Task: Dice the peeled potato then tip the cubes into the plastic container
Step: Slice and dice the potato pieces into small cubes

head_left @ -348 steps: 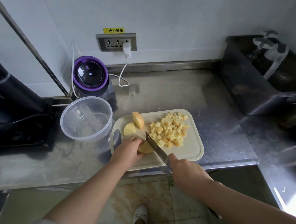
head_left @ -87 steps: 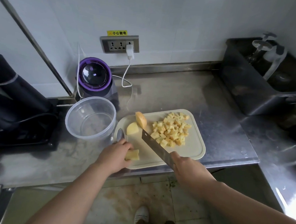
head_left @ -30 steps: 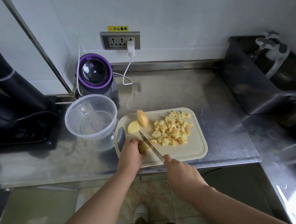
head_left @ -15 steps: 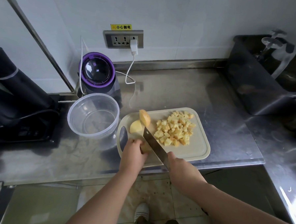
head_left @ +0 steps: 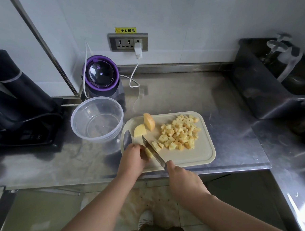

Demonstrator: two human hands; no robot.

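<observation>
Knife (head_left: 152, 151) lowered onto potato piece (head_left: 149, 153) at board's (head_left: 199, 158) near-left edge, right hand (head_left: 182, 177) gripping it, left hand (head_left: 132, 157) curled holding piece; cubes (head_left: 179, 132) mid-board; container (head_left: 96, 119) beside board's left edge.

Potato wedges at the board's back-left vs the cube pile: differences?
Size: the potato wedges are two big uncut chunks; the cube pile is many small dice.
Place: the wedges sit at the cutting board's left end; the pile fills its middle and right.
Pose: the wedges lie as single pieces; the pile is a loose cluster.
Shared: both are pale yellow potato on the board.
</observation>
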